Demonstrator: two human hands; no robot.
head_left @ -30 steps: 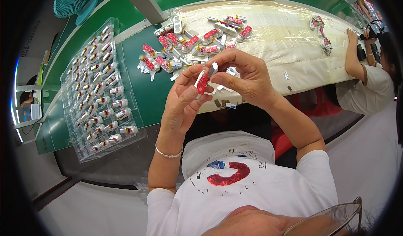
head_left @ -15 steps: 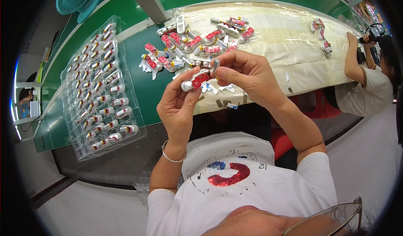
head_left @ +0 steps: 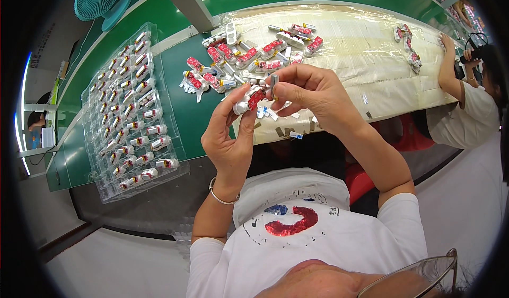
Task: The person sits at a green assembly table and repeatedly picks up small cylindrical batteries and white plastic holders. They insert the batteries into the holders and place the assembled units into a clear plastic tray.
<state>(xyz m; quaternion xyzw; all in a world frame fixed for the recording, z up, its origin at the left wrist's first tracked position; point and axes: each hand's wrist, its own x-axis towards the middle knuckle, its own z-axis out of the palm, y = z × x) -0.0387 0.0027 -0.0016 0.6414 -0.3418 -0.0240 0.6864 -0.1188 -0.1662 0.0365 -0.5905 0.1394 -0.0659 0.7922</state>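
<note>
Between the thumb and fingers of my left hand point(head_left: 227, 138) is a small white plastic housing with a red circuit board point(head_left: 254, 101), tilted up toward the right. My right hand point(head_left: 314, 90) pinches a small silver battery-like piece point(head_left: 274, 85) upright at the housing's right end. Whether the two parts touch is hard to make out. Just beyond my hands lies a heap of similar white housings with red boards point(head_left: 247, 58), several with silver pieces beside them. Small white and blue strips point(head_left: 266, 112) lie under my hands.
To the left, a clear plastic tray point(head_left: 172, 170) holds rows of white units with silver pieces. A teal fan point(head_left: 97, 0) stands at the far left, and a metal post point(head_left: 188, 4) rises behind the heap. Further right are loose red parts point(head_left: 407, 46) and a seated co-worker point(head_left: 458, 104).
The view has shifted slightly. My hands keep hold of the housing and the silver piece; the housing has turned a little and the silver piece stays at its right end.
</note>
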